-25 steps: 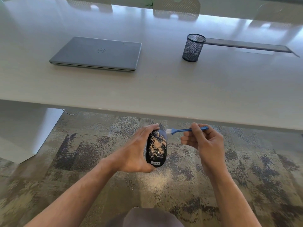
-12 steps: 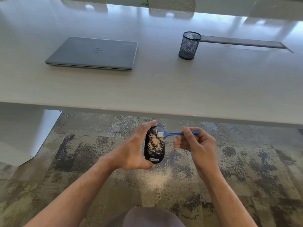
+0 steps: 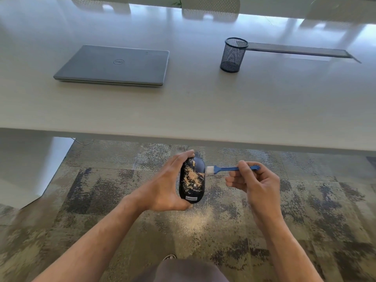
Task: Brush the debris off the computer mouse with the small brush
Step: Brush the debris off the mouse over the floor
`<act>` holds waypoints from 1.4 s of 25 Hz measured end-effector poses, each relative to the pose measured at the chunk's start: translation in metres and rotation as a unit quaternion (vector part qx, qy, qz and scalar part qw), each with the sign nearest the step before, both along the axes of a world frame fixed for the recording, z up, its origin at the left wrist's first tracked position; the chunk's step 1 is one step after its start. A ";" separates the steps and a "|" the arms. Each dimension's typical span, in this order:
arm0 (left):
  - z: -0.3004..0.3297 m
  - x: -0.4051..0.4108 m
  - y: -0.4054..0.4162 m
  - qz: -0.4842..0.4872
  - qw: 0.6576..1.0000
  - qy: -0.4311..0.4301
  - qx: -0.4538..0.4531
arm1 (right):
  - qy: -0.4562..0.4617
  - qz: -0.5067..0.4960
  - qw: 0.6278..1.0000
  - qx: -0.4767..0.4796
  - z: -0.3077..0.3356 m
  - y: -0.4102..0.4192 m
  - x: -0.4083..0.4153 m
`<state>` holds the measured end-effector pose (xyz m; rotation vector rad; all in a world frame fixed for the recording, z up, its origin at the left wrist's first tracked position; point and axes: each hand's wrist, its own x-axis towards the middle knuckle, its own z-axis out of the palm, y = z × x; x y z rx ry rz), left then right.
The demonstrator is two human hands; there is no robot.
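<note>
Item, Lenovo mouse [image 3: 192, 180]: gripped in my left hand [image 3: 164, 188] over the carpet, tan debris thinner than a second ago; small blue brush [image 3: 232, 169], pinched in my right hand [image 3: 254, 182], now swept clear just right of it, more strokes needed.

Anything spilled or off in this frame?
Yes: tan debris coats the top of the mouse held in the left hand, and a pale scatter lies on the carpet below. Brush bristles sit just off the mouse.
</note>
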<state>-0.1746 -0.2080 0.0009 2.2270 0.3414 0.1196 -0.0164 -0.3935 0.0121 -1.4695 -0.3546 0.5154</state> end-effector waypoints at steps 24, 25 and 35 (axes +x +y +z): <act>-0.001 0.005 0.000 0.003 1.000 0.003 -0.015 | -0.020 0.031 0.999 0.002 0.001 -0.003 -0.021; -0.002 0.005 0.000 0.003 1.000 0.004 -0.015 | -0.027 0.023 0.999 -0.001 0.001 -0.005 -0.021; -0.001 0.009 -0.002 0.015 1.000 0.004 -0.010 | -0.009 0.000 1.000 0.013 -0.001 -0.020 -0.024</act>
